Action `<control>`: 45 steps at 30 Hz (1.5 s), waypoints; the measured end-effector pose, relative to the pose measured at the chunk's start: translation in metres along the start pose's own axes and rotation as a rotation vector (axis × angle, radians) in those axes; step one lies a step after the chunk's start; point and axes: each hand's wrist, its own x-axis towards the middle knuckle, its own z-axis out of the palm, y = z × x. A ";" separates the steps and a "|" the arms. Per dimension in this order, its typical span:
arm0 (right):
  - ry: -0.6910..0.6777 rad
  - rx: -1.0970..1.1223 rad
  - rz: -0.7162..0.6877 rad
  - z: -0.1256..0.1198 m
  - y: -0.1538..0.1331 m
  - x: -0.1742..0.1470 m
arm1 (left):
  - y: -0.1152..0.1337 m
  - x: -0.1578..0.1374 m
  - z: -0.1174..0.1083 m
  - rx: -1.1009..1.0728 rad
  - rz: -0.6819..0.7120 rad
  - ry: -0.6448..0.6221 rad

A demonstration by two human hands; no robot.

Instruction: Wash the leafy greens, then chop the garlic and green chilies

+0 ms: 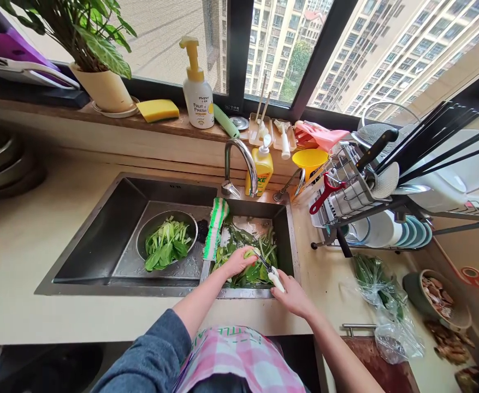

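Over the right sink basin, my left hand (239, 263) is closed on a leafy green stalk (248, 252), its pale end showing at the fingertips. My right hand (290, 295) grips a small white-handled blade (277, 279); whether it is a peeler or a paring knife is unclear. Its narrow metal part meets the stalk. Below both hands, loose leafy greens (239, 237) lie in the wet basin. In the left basin, a round metal bowl (139, 240) holds more greens (167, 245), with cut stems towards the back.
A green-and-white cloth (214, 232) hangs over the sink divider, beneath the curved faucet (241, 146). To the right stands a dish rack (346, 204) with a knife (377, 148) and bowls. Bagged greens (380, 289) lie near a cutting board (380, 363). Bottles, a sponge (158, 110) and a plant line the sill.
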 end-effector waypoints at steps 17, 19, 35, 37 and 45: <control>0.039 0.158 -0.043 0.029 0.009 -0.001 | 0.004 0.004 -0.006 0.049 -0.112 -0.093; 0.050 0.124 -0.007 0.032 0.008 0.003 | -0.001 0.007 -0.006 0.064 -0.122 -0.113; 0.559 -0.350 0.357 0.003 0.105 -0.030 | 0.006 0.012 -0.013 0.005 -0.045 -0.218; 0.652 -0.200 0.158 0.008 0.082 -0.016 | 0.006 0.014 -0.009 0.053 -0.036 -0.265; 0.187 0.554 -0.225 0.030 -0.015 0.085 | -0.002 0.014 -0.002 0.236 0.007 -0.311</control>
